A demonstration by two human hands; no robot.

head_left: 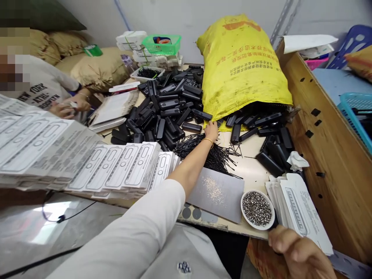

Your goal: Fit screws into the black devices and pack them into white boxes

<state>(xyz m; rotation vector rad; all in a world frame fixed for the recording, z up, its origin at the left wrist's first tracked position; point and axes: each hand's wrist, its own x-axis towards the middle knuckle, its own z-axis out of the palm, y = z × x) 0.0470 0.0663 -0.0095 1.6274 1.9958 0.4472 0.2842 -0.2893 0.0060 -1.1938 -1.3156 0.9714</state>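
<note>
The left hand (211, 131) reaches to the lower edge of a yellow sack (244, 69), its fingers bent at a black case (202, 114), though I cannot tell whether they grip it; the right hand (300, 248), half curled, is near a white bowl (252, 226) of metal pieces, its grip unclear; thin black rods (200, 151) lie beneath the left forearm on the worktop (247, 149).
</note>
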